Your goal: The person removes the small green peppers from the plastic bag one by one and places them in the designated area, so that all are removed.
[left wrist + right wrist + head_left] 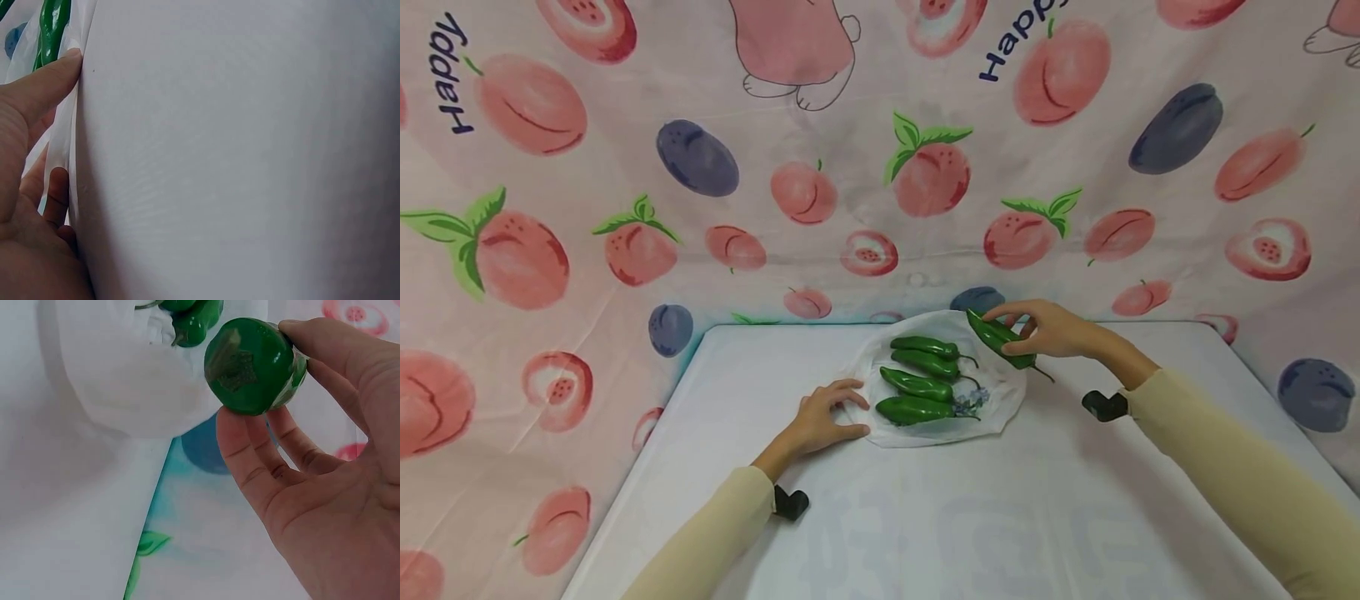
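Over the back right edge of a thin white plastic bag (1007, 396), my right hand (1052, 329) pinches a green chili pepper (1000, 340) between thumb and fingertips. The right wrist view shows the stem end of this pepper (247, 365) facing the camera. Several more green chili peppers (917, 387) lie side by side on the bag, stems to the right. At the bag's left edge rests my left hand (820, 421), fingers spread and touching the plastic. Seen from the left wrist, the thumb (47, 87) lies along the plastic edge, and the other fingers are partly hidden.
The bag lies on a white table (1037, 500) near its far edge. Behind it hangs a pink cloth (820, 283) printed with fruit. A small bluish patch (972, 402) shows by the front pepper stems. Each wrist carries a black device (1105, 406).
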`<action>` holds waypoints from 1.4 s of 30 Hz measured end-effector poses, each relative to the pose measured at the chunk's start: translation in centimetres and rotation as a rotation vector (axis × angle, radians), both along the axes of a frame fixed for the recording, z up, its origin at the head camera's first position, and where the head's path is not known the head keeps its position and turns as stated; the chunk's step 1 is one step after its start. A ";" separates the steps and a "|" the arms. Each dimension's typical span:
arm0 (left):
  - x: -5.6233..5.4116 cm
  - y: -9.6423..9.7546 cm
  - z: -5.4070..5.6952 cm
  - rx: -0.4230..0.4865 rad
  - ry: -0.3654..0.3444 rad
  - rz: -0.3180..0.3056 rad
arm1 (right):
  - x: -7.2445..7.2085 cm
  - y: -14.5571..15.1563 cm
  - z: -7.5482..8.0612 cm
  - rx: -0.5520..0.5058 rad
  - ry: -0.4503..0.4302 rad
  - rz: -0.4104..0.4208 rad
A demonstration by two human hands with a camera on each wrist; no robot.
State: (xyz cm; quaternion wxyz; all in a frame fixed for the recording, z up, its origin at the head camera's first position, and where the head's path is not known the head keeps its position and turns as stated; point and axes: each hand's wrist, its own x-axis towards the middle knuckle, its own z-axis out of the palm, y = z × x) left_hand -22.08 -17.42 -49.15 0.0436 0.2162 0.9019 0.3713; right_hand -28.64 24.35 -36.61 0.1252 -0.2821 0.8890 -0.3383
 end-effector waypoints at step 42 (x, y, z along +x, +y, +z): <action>-0.1 0.1 0.4 0.010 -0.058 0.011 | -1.3 5.8 -5.7 -0.102 -0.068 -0.303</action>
